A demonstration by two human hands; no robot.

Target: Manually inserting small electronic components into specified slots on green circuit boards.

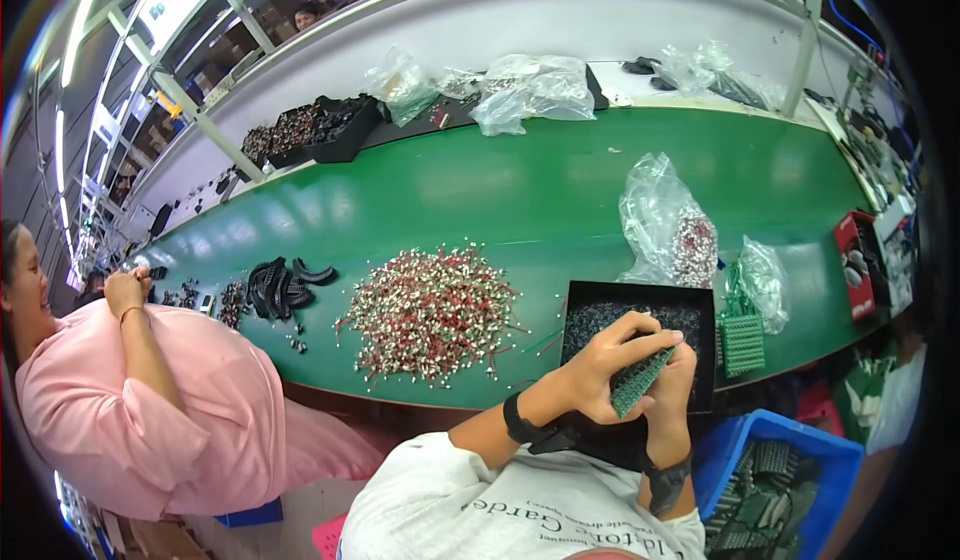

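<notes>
My left hand point(600, 365) is closed around a green circuit board panel point(638, 385), which is tilted and covered with small parts. My right hand point(672, 378) presses against the panel's other side, its fingers bent and partly hidden. Both hands are over a black tray point(712, 360) holding many small dark parts point(610, 320). To the right of the tray lies a stack of green circuit board panels point(742, 345). Left of the tray spreads a big heap of small red and white wired parts point(435, 310).
A clear bag point(655, 210) of red and white parts lies behind the tray. A blue crate point(835, 450) of boards stands at lower right, a red box point(858, 265) at the table's right end. A co-worker point(150, 400) in pink sits left, beside black curved strips point(275, 288).
</notes>
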